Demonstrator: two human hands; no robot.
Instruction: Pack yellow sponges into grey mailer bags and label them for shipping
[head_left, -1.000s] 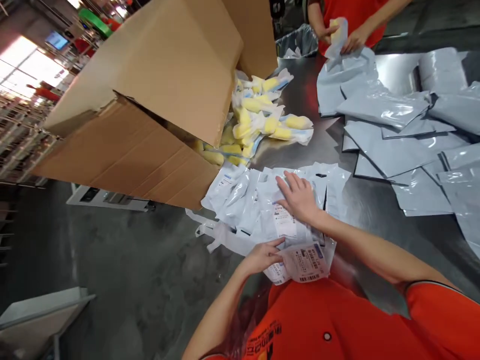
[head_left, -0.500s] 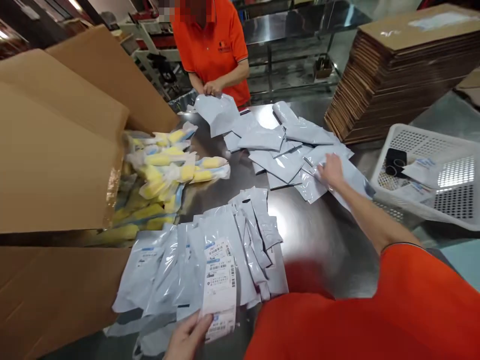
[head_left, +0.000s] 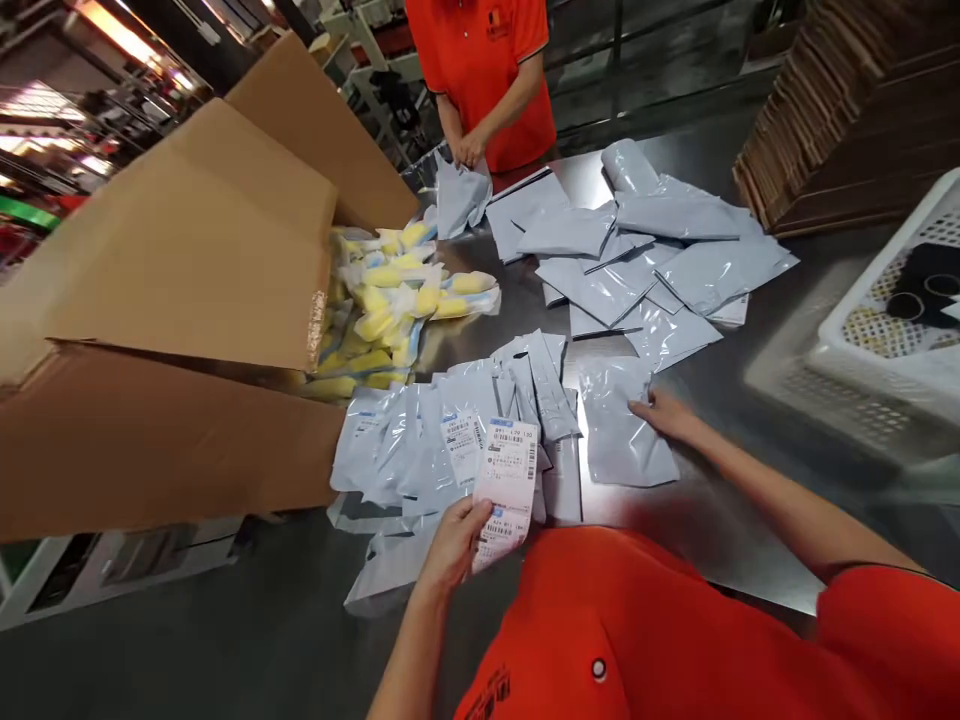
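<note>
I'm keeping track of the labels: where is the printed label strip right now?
In the head view, the label strip is in the left hand, just below centre, partly hiding the grey bags.

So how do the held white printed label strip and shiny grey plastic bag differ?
The white printed label strip carries text and barcodes; the shiny grey plastic bag shows a plain face. The strip is narrow, the bag broader. The left hand pinches the strip's lower part; the right hand grips the bag's edge. Both look roughly rectangular.
</note>
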